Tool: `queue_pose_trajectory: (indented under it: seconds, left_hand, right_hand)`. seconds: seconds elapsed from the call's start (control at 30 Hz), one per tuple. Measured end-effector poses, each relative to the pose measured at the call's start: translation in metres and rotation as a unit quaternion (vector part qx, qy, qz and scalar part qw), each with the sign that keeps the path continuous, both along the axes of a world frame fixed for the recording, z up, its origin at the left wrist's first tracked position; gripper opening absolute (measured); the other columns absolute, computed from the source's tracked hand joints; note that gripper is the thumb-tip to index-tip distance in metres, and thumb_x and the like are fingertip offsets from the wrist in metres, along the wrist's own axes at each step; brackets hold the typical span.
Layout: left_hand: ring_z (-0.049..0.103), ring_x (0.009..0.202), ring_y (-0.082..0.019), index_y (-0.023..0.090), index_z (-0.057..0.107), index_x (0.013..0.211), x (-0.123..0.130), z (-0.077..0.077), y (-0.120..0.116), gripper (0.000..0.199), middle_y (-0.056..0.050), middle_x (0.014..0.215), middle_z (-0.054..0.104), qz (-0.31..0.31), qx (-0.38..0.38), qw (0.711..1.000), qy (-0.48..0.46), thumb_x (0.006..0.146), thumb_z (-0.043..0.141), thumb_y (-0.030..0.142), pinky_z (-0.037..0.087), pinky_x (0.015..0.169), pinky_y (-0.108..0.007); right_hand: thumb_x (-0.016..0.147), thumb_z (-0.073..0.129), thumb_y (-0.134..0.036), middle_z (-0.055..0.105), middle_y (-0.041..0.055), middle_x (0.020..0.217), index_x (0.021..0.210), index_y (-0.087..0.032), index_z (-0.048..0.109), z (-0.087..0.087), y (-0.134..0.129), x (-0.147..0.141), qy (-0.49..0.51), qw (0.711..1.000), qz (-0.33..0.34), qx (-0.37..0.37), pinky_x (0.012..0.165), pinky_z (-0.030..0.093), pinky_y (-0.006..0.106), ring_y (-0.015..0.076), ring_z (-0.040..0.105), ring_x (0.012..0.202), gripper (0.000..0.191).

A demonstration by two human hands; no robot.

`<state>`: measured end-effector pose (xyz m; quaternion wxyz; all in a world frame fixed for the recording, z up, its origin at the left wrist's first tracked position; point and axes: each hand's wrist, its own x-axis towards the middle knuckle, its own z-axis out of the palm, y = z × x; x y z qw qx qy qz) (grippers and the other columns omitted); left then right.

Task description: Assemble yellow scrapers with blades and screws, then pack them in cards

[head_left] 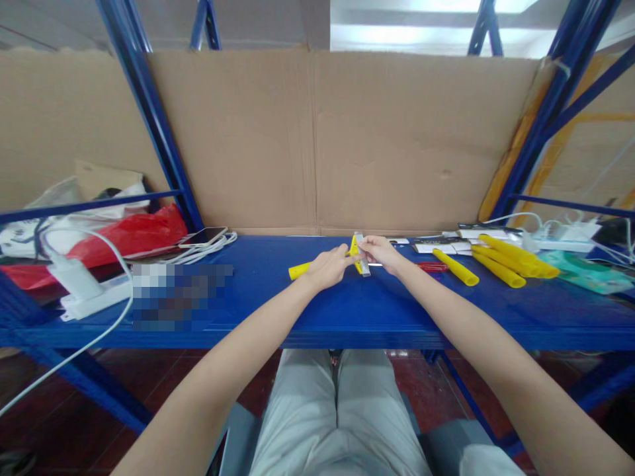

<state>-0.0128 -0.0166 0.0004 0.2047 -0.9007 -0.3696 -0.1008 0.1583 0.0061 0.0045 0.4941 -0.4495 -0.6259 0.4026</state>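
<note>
Near the middle of the blue table (278, 311), my left hand (327, 268) is closed round a yellow tool (299, 270); its handle sticks out to the left under the palm and its yellow head shows past the fingertips. My right hand (381, 252) pinches a flat silvery strip (364, 264), which stands against the yellow head. Both hands are close together, just above the tabletop. Fine detail where the strip meets the tool is too small to make out.
Several yellow tubes (499, 266) lie at the right, beside red items (432, 267) and white packets (441, 245). A phone (203, 237), white cables, a power strip (99, 296) and a red bag (129, 235) are at the left. Cardboard (317, 145) stands behind.
</note>
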Motion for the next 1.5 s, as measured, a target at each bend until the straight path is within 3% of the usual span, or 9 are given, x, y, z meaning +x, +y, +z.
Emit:
queue_pose_trajectory:
  seconds: [0.13,0.27,0.37,0.5,0.73,0.93,1.17,1.3,1.5]
  left_hand:
    - [0.056,0.087,-0.016,0.036,0.040,0.137,-0.002,0.000,0.000,0.048,-0.005,0.103,0.049,-0.003,-0.012,0.999,-0.030,0.093,0.032,0.020,0.045,0.074,-0.026]
    - [0.056,0.084,-0.014,0.036,0.042,0.137,-0.004,0.001,0.002,0.045,-0.004,0.102,0.050,-0.007,-0.024,0.997,-0.070,0.094,0.033,0.024,0.044,0.074,-0.025]
    - [0.056,0.083,-0.014,0.034,0.044,0.136,-0.007,0.001,0.006,0.043,-0.004,0.100,0.050,0.003,-0.033,0.996,-0.088,0.095,0.034,0.026,0.043,0.074,-0.025]
    - [0.057,0.083,-0.015,0.034,0.047,0.134,-0.009,0.000,0.010,0.042,-0.004,0.099,0.052,0.007,-0.050,0.995,-0.088,0.094,0.036,0.028,0.043,0.075,-0.026]
    - [0.058,0.088,-0.017,0.034,0.050,0.131,-0.009,-0.002,0.012,0.041,-0.004,0.097,0.055,0.007,-0.061,0.995,-0.080,0.092,0.040,0.027,0.044,0.077,-0.025]
    - [0.060,0.092,-0.019,0.033,0.053,0.129,-0.009,-0.001,0.011,0.040,-0.005,0.102,0.058,0.021,-0.067,0.994,-0.080,0.091,0.042,0.028,0.045,0.080,-0.028]
    - [0.060,0.095,-0.021,0.032,0.054,0.128,-0.010,0.001,0.011,0.039,-0.006,0.106,0.060,0.044,-0.068,0.993,-0.081,0.092,0.042,0.030,0.046,0.080,-0.029]
    - [0.060,0.096,-0.020,0.032,0.054,0.128,-0.011,0.001,0.011,0.039,-0.005,0.107,0.061,0.046,-0.070,0.993,-0.082,0.091,0.042,0.030,0.046,0.081,-0.029]
    - [0.060,0.096,-0.019,0.032,0.054,0.128,-0.011,0.001,0.011,0.039,-0.005,0.107,0.061,0.047,-0.072,0.993,-0.083,0.091,0.042,0.030,0.046,0.082,-0.028]
  right_hand:
    - [0.085,0.053,-0.032,0.045,-0.0054,0.044,0.062,-0.017,0.052,0.000,0.005,0.007,-0.006,1.000,-0.021,-0.008,0.039,0.028,0.018,0.0053,0.037,0.036,0.028]
    - [0.087,0.045,-0.023,0.064,0.0029,0.069,0.075,-0.016,0.060,0.000,0.017,0.025,-0.112,0.984,-0.139,0.030,0.049,0.040,0.021,0.0089,0.053,0.051,0.021]
    - [0.083,0.047,-0.014,0.069,0.0082,0.096,0.087,-0.016,0.067,-0.001,0.022,0.041,-0.312,0.922,-0.214,0.085,0.077,0.046,0.026,0.0163,0.062,0.087,0.020]
    - [0.089,0.038,-0.023,0.060,0.0097,0.122,0.107,-0.023,0.067,-0.003,0.020,0.050,-0.493,0.836,-0.240,0.036,0.094,0.039,0.044,0.0262,0.050,0.117,0.034]
    - [0.090,0.036,-0.027,0.050,0.0097,0.134,0.117,-0.030,0.062,-0.005,0.016,0.043,-0.599,0.778,-0.186,-0.025,0.095,0.029,0.062,0.0332,0.036,0.127,0.038]
    - [0.085,0.049,-0.036,0.063,0.0084,0.117,0.097,-0.025,0.071,-0.001,0.016,0.040,-0.612,0.769,-0.187,-0.007,0.096,0.028,0.058,0.0322,0.045,0.120,0.027]
    - [0.085,0.047,-0.018,0.070,0.0138,0.100,0.100,-0.014,0.067,-0.001,0.018,0.043,-0.642,0.753,-0.141,0.037,0.079,0.043,0.027,0.0223,0.062,0.098,0.025]
    - [0.085,0.044,-0.011,0.067,0.0176,0.109,0.108,-0.009,0.062,-0.001,0.019,0.043,-0.667,0.730,-0.131,0.071,0.080,0.042,0.026,0.0233,0.061,0.103,0.029]
    - [0.085,0.041,-0.008,0.064,0.0193,0.114,0.122,-0.008,0.051,-0.001,0.016,0.041,-0.645,0.743,-0.171,0.057,0.081,0.043,0.028,0.0236,0.060,0.106,0.038]
